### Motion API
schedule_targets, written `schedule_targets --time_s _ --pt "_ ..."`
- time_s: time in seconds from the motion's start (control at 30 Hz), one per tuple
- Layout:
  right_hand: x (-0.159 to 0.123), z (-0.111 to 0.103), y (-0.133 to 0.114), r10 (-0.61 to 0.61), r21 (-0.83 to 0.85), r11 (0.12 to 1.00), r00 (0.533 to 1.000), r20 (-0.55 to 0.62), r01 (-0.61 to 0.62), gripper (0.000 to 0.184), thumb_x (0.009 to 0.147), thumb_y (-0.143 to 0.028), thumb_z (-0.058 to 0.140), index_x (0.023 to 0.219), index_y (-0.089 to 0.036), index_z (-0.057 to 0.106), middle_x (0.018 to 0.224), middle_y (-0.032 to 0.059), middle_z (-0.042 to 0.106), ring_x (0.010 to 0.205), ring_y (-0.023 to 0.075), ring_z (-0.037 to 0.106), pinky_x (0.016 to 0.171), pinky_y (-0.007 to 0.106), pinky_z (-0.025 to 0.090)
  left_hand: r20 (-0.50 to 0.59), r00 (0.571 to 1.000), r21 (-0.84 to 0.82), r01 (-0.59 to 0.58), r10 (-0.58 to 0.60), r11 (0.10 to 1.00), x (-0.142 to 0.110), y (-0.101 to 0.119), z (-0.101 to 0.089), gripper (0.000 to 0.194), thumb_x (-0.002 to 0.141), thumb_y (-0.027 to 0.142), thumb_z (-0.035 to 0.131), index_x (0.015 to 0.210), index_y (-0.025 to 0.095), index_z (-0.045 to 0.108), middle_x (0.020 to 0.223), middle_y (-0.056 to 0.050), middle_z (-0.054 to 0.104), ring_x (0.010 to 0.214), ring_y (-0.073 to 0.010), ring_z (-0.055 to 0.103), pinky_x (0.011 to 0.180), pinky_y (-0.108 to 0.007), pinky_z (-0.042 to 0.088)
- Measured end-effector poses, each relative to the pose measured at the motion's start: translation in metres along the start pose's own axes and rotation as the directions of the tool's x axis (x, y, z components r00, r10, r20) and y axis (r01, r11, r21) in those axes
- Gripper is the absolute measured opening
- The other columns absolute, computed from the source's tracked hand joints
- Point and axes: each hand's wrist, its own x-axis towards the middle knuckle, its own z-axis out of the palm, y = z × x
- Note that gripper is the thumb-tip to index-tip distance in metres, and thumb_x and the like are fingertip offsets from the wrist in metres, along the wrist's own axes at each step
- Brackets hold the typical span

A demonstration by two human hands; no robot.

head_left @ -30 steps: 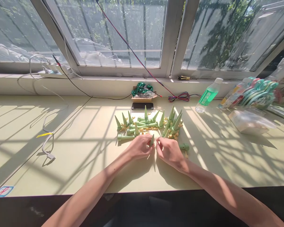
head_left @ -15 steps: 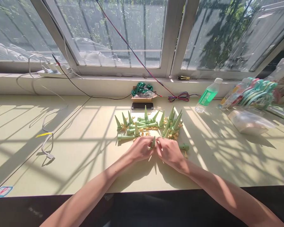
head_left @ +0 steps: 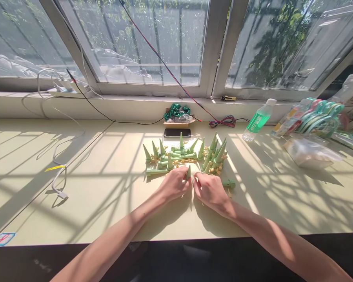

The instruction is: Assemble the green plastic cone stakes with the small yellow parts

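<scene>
My left hand (head_left: 175, 183) is closed around a green cone-shaped piece (head_left: 188, 173), whose pointed tip sticks up between the fingers. A small gap to the right, my right hand (head_left: 208, 188) has its fingers pinched together; what they hold, if anything, is hidden. Just beyond both hands lie several green cones and rods, among them a rod with a ribbed end (head_left: 155, 171) and an upright cone (head_left: 181, 141). Small yellow-orange pieces (head_left: 216, 171) are scattered among them. Partly behind my right hand, another green rod (head_left: 229, 183) lies on the table.
A black phone (head_left: 177, 132) lies behind the green parts, before a small cardboard box (head_left: 178, 125). To the right stand a water bottle (head_left: 257, 120), a clear plastic bag (head_left: 308, 150) and a stack of teal items (head_left: 320, 113). A white cable (head_left: 60, 192) lies at left on the table (head_left: 100, 211).
My hands have come apart slightly. The green cone has moved a little left with my left hand, and my right hand's fingers are off it.
</scene>
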Motion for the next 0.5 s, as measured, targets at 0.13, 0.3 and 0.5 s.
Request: schedule_targets --time_s 0.13,0.3,0.5 --pt "-0.0014 0.0017 -0.001 -0.021 -0.008 1.0 1.0 0.017 0.021 0.023 0.098 -0.019 0.046 0.078 -0.018 0.059 0.068 0.0044 0.066 0.053 0.0151 0.056 0.053 0.029 0.026 -0.015 1.0 -0.025 0.003 -0.004 1.0 0.0 0.0038 -0.006 0.015 0.084 0.016 0.052 0.069 0.018 0.047 0.065 0.001 0.049 0.059 -0.0127 0.042 0.054 -0.026 0.032" --pt "-0.0025 0.0034 -0.0025 -0.038 -0.049 0.998 0.998 0.058 0.041 0.024 0.099 -0.019 0.046 0.08 -0.017 0.06 0.071 0.0063 0.067 0.055 0.0162 0.057 0.052 0.03 0.026 -0.073 0.997 -0.083 0.008 -0.014 0.997 -0.0003 0.0084 -0.01 0.013 0.081 0.015 0.053 0.069 0.018 0.048 0.065 0.002 0.048 0.058 -0.0116 0.041 0.054 -0.025 0.031" --pt "-0.0044 0.0038 -0.0049 -0.121 -0.04 0.991 0.988 0.096 0.125 0.023 0.099 -0.019 0.046 0.083 -0.016 0.062 0.073 0.0069 0.069 0.057 0.0171 0.06 0.053 0.03 0.027 -0.021 1.0 -0.082 0.016 -0.018 0.996 -0.0009 0.0066 -0.0099 0.016 0.081 0.017 0.053 0.068 0.018 0.044 0.065 0.003 0.047 0.058 -0.0115 0.041 0.053 -0.024 0.03"
